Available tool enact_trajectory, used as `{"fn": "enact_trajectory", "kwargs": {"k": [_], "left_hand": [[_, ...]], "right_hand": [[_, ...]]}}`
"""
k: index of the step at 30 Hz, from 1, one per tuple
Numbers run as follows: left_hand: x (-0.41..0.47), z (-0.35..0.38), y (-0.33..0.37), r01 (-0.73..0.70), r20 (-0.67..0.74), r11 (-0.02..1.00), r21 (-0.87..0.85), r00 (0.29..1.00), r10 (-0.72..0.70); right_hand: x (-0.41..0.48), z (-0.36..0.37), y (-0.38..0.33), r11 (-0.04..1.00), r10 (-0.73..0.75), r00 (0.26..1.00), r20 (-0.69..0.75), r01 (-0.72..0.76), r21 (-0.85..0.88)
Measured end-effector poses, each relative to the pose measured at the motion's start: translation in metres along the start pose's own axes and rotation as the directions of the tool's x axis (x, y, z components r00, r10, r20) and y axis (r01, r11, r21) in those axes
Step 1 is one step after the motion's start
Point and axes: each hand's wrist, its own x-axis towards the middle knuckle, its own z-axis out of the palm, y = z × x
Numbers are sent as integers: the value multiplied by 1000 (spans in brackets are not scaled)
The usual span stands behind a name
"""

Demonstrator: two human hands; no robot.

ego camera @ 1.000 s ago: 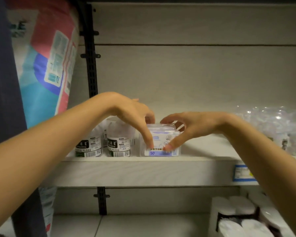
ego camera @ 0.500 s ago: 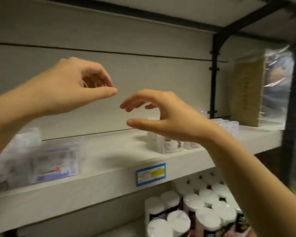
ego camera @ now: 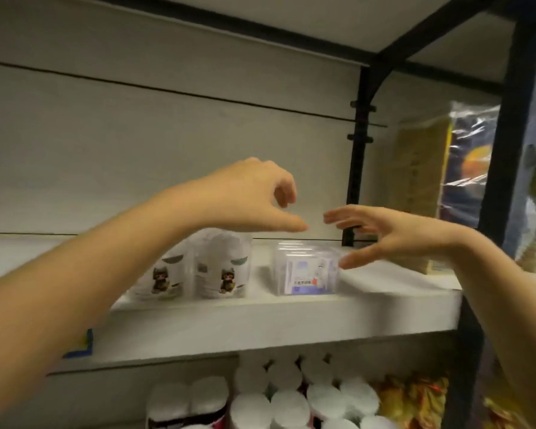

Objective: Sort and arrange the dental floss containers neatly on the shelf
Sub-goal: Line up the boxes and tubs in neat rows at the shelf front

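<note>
Both bare hands are hovering above the pale grey shelf board (ego camera: 291,320), and neither is holding anything. The left hand (ego camera: 254,196) is hanging with its fingers curled loosely inward and its thumb stretched toward the right; the gap between thumb and fingers is empty. The right hand (ego camera: 390,232) is spreading wide open, fingers pointing left and thumb dropped low, its thumb tip lying just in front of the upper right corner of the clear rectangular plastic floss box with a white and purple label (ego camera: 307,275); whether it is touching the box cannot be told through the blur. The two hands' tips are nearly meeting, a small gap apart.

That box is sitting on the shelf directly below the gap between the hands. Below the left hand and wrist, two clear round plastic floss tubs with cat pictures on their labels (ego camera: 198,267) are standing upright side by side, touching each other, apart from the box. Beyond the right hand, a tan flat pack in clear wrap (ego camera: 418,193) is leaning at the shelf's end.
</note>
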Motion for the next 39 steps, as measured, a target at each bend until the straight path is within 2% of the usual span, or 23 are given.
{"fn": "enact_trajectory", "kwargs": {"k": [2, 5, 8, 11, 13, 15, 19, 22, 25, 27, 29, 34, 39], "left_hand": [[26, 8, 6, 70, 217, 989, 133, 971, -98], [56, 20, 9, 168, 488, 930, 326, 813, -318], [71, 35, 4, 180, 590, 907, 379, 708, -387], [74, 44, -2, 187, 627, 928, 322, 692, -357], [73, 46, -5, 193, 612, 943, 272, 722, -324], [74, 41, -3, 169, 553, 954, 246, 784, -282], [66, -11, 4, 167, 283, 960, 225, 931, -228], [36, -69, 4, 182, 103, 971, 158, 974, -200], [-8, -113, -5, 235, -52, 954, 188, 972, -230], [-42, -133, -19, 272, -94, 939, 210, 962, -257], [-77, -147, -38, 319, -88, 928, 194, 947, -308], [-148, -163, -104, 392, 21, 910, 137, 917, -399], [-189, -161, -178, 345, 120, 935, 82, 928, -353]], "right_hand": [[18, -7, 14, 1000, 14, 996, 88, -15, 9], [41, -7, 24, 999, 17, 975, 223, -25, 30], [54, -1, 30, 1000, 20, 943, 333, -15, -17], [58, 6, 37, 1000, -24, 938, 347, 28, -5], [58, 9, 41, 999, -54, 947, 317, 49, 24], [55, 5, 44, 995, -95, 963, 251, 82, 62], [42, -27, 22, 959, -222, 975, 8, 216, 183], [31, -41, -31, 923, -335, 924, -187, 361, 132], [31, -30, -96, 872, -461, 826, -324, 489, 6], [34, -12, -139, 845, -509, 791, -339, 535, -21], [39, 8, -176, 841, -517, 790, -330, 541, -22], [66, 64, -244, 860, -502, 843, -193, 511, -7], [97, 111, -286, 892, -444, 891, -93, 450, 50]]}}
